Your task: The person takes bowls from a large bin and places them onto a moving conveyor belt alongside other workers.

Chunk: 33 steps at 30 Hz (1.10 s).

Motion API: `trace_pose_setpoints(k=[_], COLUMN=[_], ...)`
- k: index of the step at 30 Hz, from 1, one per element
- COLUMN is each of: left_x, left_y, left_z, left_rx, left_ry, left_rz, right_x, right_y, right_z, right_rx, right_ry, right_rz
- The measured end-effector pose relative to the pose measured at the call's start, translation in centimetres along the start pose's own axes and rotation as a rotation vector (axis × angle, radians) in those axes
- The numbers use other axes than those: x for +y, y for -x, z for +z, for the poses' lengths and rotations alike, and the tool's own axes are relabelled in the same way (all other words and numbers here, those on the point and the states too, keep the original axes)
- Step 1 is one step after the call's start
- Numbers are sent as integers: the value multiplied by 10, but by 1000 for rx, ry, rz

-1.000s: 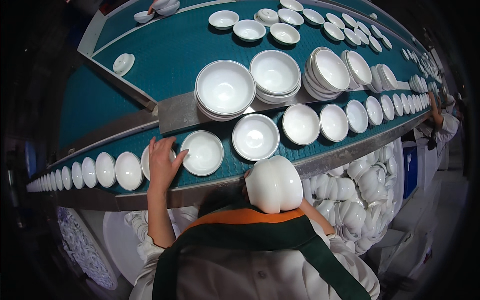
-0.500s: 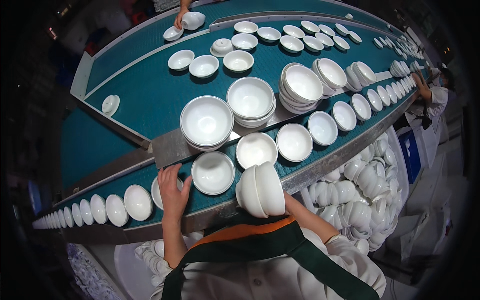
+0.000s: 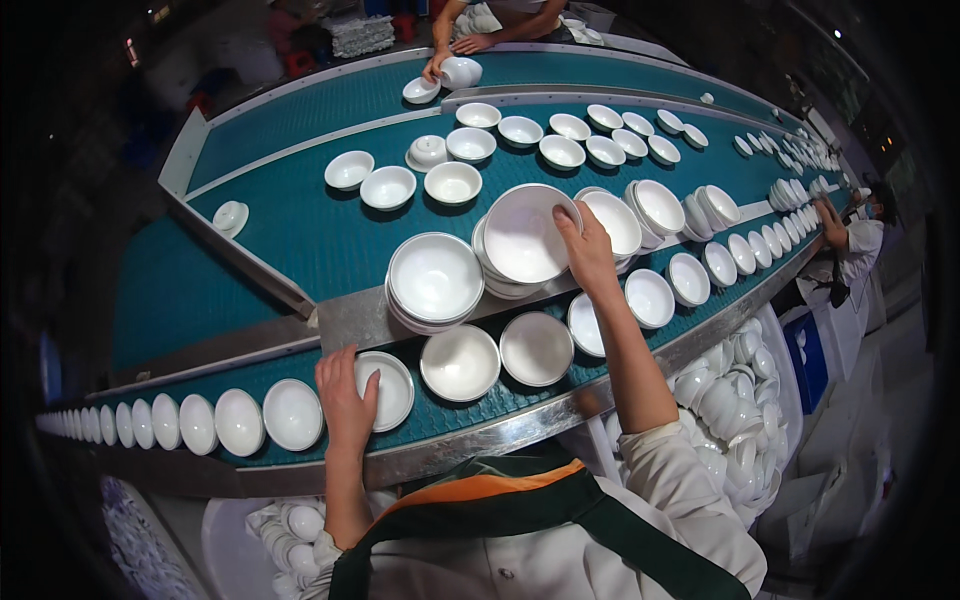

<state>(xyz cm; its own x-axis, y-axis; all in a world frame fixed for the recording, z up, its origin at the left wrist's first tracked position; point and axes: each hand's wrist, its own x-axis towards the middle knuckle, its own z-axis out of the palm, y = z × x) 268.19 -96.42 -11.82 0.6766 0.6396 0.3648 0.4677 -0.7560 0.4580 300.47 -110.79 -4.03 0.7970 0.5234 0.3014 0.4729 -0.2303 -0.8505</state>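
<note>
My right hand (image 3: 588, 243) grips the rim of a white bowl (image 3: 527, 232), thumb inside it, at a stack on the metal ledge. Whether more bowls sit nested in that grip I cannot tell. To its left stands another stack of white bowls (image 3: 435, 277); further stacks (image 3: 612, 222) line up to its right. My left hand (image 3: 345, 395) is open at the near belt, fingers stretched and thumb apart, beside a white bowl (image 3: 386, 391). Two more white bowls (image 3: 460, 362) lie on that belt to the right of it, and the row runs on both ways.
Loose white bowls (image 3: 453, 184) are spread over the wide green belt (image 3: 290, 215). A tub of piled bowls (image 3: 735, 410) stands below at right, another tub (image 3: 225, 540) at lower left. Across the belt a co-worker's hand (image 3: 436, 66) holds a bowl; another person (image 3: 855, 240) works at far right.
My right hand has gone from near my body, where it held nested bowls, up to the stack on the ledge. Bowls on the near belt have shifted left. My left hand stays low at the belt.
</note>
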Motion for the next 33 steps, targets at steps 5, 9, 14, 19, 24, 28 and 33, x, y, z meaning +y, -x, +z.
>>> trace_pose_setpoints(k=[5,9,14,19,24,28,33], left_x=[15,2,9,69,90,87,99], left_y=[-4,-3,-8,-12,-22,-34,-29], left_z=[20,28,25,31,58,50,40], left_rx=[-176,-259,-166,-70,-230,-392,-228], left_ry=[64,13,-26,48,4,-67,-78], left_rz=[64,8,26,115,166,67,-27], right_x=[22,19,16,37,55,67,79], right_y=[-13,-6,38,123,169,178,172], right_z=[19,14,-10,-48,-62,-73,-86], right_rx=[-48,-111,113,117,65,14,-38], right_ry=[135,46,-116,-310,-477,-546,-532], right_rz=[-81,-38,-140,95,329,421,451])
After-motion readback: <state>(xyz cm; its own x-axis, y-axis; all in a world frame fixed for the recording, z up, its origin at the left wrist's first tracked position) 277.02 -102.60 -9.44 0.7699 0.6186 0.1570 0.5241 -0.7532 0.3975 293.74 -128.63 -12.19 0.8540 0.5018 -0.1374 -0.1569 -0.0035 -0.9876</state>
